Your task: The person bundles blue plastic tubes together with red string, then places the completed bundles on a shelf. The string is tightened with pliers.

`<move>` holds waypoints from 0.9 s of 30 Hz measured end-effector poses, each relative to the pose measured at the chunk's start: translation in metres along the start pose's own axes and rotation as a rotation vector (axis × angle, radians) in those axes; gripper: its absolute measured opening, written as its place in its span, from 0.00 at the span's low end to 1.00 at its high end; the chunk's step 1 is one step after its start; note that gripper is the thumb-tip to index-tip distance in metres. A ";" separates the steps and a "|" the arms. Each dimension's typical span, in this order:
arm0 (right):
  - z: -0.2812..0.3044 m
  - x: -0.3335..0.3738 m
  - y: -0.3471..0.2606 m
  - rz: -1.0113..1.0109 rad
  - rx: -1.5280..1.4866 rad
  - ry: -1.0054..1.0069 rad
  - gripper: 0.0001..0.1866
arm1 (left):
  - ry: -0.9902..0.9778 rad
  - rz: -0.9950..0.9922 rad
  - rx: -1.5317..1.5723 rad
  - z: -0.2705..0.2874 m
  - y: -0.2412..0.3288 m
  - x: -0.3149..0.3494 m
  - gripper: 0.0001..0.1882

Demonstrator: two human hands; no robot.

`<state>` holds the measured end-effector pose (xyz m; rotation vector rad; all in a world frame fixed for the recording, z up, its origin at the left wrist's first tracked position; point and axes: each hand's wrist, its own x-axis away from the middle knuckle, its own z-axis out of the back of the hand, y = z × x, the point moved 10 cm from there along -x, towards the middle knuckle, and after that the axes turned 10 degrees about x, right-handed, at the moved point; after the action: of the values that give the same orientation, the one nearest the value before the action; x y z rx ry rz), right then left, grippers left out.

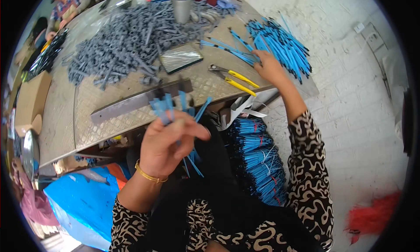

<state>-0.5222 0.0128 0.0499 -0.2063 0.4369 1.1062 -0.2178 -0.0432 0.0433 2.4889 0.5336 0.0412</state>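
On the surface (109, 107), a heap of small moulded parts (127, 37) lies at the far left, with a cylinder (181, 4) standing behind it. A flat tray (180, 58) sits just right of the heap, and pliers (232, 78) lie right of the tray near the front edge. A pile of sticks (282, 46) spreads at the far right. A long bar (140, 101) lies along the front edge. Below the surface, bundled sticks (258, 160) are stacked.
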 end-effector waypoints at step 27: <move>0.032 0.120 -0.148 -0.332 -1.764 -0.789 0.14 | -0.036 -0.066 0.278 0.035 0.010 -0.026 0.12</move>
<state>-0.3370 0.0579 0.0177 -1.2529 -1.3463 0.8597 -0.2332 -0.0798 0.0219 2.7332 0.6436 -0.1107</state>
